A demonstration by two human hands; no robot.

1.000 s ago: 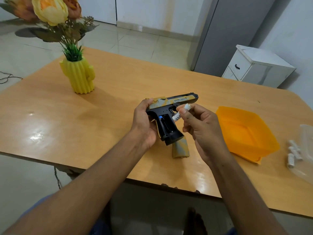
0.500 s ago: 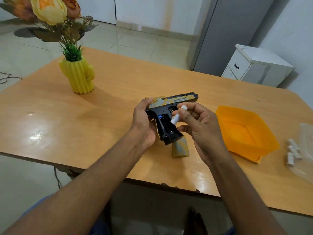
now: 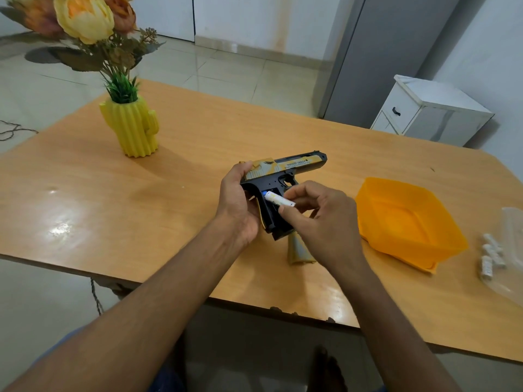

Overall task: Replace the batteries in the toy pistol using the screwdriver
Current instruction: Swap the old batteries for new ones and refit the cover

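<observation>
While the wooden tabletop [image 3: 198, 154] fills most of the middle of the frame, the action sits just right of centre. Upper left there's a yellow cactus vase [image 3: 131, 127] with fake flowers [image 3: 85, 18] sticking out of it. Over on the right is an orange tub [image 3: 407, 222], and past that, at the far right edge, a few white batteries [image 3: 491, 256] lying next to a clear bag [image 3: 513, 250].

The pistol [image 3: 283, 176] is held up off the tabletop in the centre, barrel pointing right, grip hollow facing the camera. Left hand [image 3: 237, 205] is wrapped around the back of it, thumb up on the slide. Right hand [image 3: 325, 222] is pinching a white battery [image 3: 278, 200] between thumb and fingertips, with the battery's far end poking into the open grip, right by a little blue spot inside. The grip cover [image 3: 298, 250] lies on the tabletop just below the pistol, partly hidden by the right hand.
</observation>
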